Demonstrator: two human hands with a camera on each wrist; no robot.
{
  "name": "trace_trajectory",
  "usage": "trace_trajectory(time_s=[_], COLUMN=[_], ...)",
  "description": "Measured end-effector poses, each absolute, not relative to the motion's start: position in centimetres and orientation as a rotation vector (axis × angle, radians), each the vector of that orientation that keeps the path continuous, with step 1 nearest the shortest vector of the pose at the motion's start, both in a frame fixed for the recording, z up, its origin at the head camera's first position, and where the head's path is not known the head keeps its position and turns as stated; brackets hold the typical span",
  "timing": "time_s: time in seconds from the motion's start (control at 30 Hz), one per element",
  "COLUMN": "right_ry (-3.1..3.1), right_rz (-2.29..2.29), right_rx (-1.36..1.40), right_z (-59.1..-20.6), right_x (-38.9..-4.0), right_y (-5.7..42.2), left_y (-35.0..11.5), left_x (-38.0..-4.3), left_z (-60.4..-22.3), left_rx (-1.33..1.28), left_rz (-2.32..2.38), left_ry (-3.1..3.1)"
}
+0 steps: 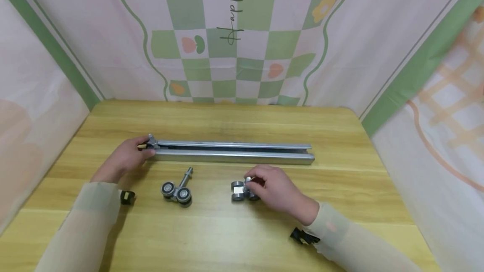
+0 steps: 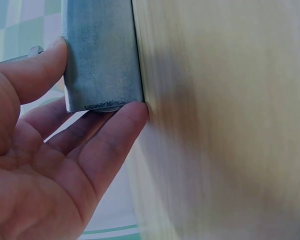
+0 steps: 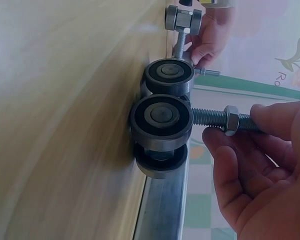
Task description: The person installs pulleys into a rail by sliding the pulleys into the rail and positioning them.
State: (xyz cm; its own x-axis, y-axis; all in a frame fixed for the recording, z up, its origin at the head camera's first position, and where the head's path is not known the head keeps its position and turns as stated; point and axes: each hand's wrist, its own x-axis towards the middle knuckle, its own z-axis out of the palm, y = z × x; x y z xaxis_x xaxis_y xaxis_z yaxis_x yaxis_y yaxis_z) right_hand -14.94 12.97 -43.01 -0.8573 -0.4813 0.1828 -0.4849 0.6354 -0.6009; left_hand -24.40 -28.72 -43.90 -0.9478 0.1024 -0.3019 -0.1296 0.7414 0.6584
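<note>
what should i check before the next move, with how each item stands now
1. Right hand gripping the bolt of its roller: ok, thumb and fingers hold it.
2. Nut on that bolt: ok, it sits around the thread.
3. Left hand at the rail: ok, it holds the left end.
4. Rail slot facing up: ok.
5. Roller lined up with a rail end: not ok, it is outside, alongside the rail.
6. Roller fitting inside: cannot tell.

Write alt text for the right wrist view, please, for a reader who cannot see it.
The right hand holds the threaded bolt of a wheeled roller, with a nut around the bolt. Behind it are another roller, the left hand and, on a wooden table, part of a metal rail.
</note>
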Motion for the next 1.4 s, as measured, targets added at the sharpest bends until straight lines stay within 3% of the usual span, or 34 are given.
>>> trace_trajectory(time_s=[1.4], right_ry=[-2.835], right_rz=[0.967], right_rx=[0.540], right_z=[-43.2], right_x=[-14.1], right_y=[22.6], left_y=[-28.7], left_x=[-24.5], left_z=[-44.0], left_rx=[-0.040], left_rz=[1.031], left_ry=[2.619])
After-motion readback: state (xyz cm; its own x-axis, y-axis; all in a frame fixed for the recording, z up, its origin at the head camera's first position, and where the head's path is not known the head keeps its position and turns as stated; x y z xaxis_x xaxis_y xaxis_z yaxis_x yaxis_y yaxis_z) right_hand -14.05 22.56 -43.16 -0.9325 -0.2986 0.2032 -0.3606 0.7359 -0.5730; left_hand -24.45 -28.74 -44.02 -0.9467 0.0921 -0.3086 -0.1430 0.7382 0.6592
